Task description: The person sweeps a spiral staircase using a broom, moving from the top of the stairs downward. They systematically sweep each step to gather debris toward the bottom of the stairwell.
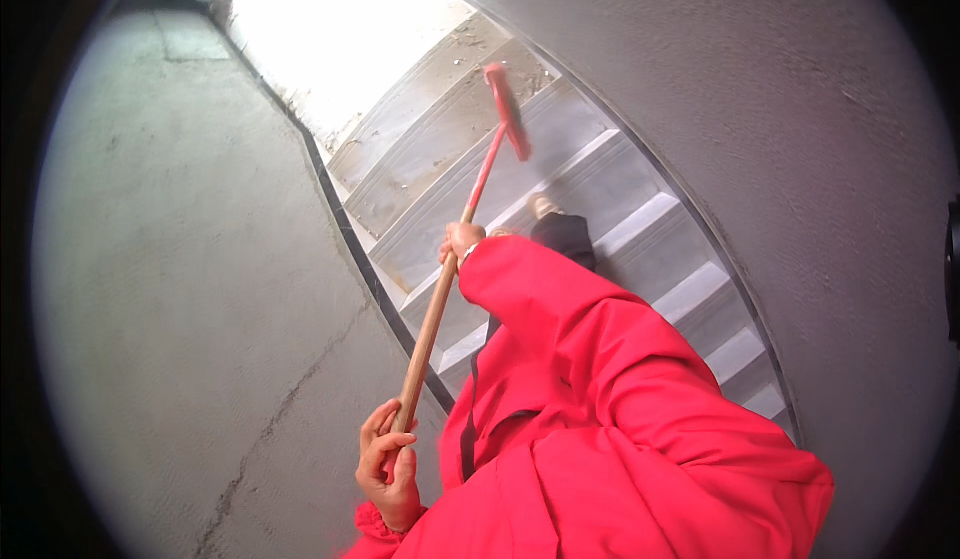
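A long-handled tool (431,319) with a wooden shaft slants up across the middle of the view. Its crosswise red head (508,113) is blurred and hangs over the stairs; whether it bears bristles I cannot tell. My right hand (461,240), in a red sleeve with a band at the wrist, grips the shaft where the wood meets the red neck. Lower down, the fingers of my left hand (390,458) curl around the end of the shaft. Beneath the head lie grey stone stair steps (480,176).
Dry plant bits and dirt (469,41) lie on the farther steps, beside a very bright opening. A cracked plaster wall (187,259) rises on the left, and a grey wall (787,146) on the right. One shoe (541,205) of mine stands on a step.
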Demonstrator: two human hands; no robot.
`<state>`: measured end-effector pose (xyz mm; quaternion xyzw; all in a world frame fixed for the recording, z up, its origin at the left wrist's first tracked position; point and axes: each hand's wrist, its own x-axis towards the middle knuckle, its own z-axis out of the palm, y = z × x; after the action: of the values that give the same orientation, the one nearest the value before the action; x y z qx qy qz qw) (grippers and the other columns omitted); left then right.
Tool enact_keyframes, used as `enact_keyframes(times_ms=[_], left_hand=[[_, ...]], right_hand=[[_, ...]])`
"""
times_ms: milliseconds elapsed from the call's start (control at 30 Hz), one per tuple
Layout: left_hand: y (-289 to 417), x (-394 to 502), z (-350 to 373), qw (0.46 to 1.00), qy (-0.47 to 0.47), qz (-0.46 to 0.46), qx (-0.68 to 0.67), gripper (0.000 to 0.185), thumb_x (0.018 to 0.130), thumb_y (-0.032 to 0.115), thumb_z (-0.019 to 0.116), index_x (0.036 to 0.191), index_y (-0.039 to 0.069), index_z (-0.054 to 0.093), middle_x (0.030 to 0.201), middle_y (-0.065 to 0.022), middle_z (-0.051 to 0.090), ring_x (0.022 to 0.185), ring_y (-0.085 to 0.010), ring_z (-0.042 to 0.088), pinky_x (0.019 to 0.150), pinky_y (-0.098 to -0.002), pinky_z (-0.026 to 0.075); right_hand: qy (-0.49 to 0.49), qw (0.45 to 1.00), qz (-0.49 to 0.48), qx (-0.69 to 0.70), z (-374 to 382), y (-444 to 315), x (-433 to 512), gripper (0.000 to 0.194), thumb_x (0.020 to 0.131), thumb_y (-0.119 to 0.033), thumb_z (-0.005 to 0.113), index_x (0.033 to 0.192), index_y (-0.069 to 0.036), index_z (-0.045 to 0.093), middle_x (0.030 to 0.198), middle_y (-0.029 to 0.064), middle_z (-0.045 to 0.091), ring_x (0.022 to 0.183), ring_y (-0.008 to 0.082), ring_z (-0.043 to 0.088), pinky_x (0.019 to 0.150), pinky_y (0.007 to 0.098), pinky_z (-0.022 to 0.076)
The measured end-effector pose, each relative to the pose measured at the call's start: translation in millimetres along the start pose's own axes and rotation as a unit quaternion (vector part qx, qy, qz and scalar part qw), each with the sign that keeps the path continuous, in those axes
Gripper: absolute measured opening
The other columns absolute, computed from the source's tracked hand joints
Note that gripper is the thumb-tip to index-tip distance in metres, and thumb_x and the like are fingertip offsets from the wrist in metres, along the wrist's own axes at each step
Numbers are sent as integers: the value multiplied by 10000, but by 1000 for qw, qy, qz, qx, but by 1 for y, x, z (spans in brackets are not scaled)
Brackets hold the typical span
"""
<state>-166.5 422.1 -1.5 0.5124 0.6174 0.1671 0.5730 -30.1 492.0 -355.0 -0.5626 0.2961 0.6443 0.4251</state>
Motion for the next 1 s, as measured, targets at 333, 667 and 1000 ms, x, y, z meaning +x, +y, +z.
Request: enact_keyframes(times_ms=[333, 667, 1000], left_hand=[[-16, 81, 91, 965, -5, 262, -4, 164, 765, 84, 693, 724, 44, 539, 749, -86, 607, 900, -301, 634, 936, -494, 419], [0, 138, 242, 936, 176, 252, -170, 295, 900, 283, 614, 724, 99, 464, 672, -21, 498, 713, -204, 546, 951, -457, 386], [70, 114, 209, 907, 156, 328, -212, 345, 880, 345, 640, 684, 145, 439, 629, 20, 475, 595, -147, 462, 701, -311, 365]], right_hand=[[-94, 983, 143, -67, -21, 31, 72, 128, 859, -74, 457, 743, -25, 474, 571, 87, 450, 443, 220, 470, 416, 391, 455], [14, 971, -1, -240, -101, -160, 149, 83, 836, -84, 514, 765, -45, 497, 573, 100, 480, 455, 249, 511, 390, 406, 433], [-138, 970, 143, 137, -72, -178, 6, 161, 930, -101, 460, 788, -35, 426, 592, 47, 413, 463, 180, 443, 454, 369, 444]])
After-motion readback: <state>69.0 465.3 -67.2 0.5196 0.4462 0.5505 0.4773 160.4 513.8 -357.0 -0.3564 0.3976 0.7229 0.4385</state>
